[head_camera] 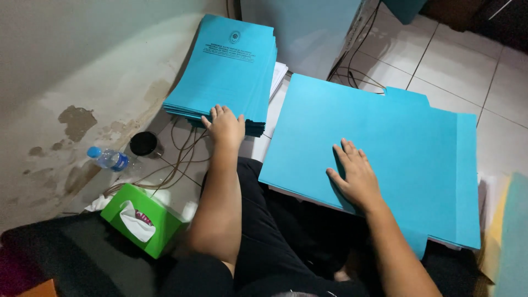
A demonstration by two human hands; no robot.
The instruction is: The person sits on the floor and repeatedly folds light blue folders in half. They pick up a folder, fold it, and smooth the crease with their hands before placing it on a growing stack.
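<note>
Tiled floor is being worked on: blue sheet stack (pixel 228 66) by the wall is being touched by the flat-open left hand (pixel 225 125), unfolded folder (pixel 385 148) pressed by the spread right hand (pixel 356 176); edges should be kept squared.

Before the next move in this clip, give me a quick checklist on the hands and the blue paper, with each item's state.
1. Left hand on the near edge of the printed blue stack: ok, fingers touch it.
2. Right hand flat on the open blue folder: ok.
3. Either hand gripping a sheet: not ok, both only rest on top.
4. Stack square: not ok, slightly fanned.
5. Folder lies flat: ok, though its near edge overhangs the lap.
6. Cables clear of the stack: cannot tell.
</note>
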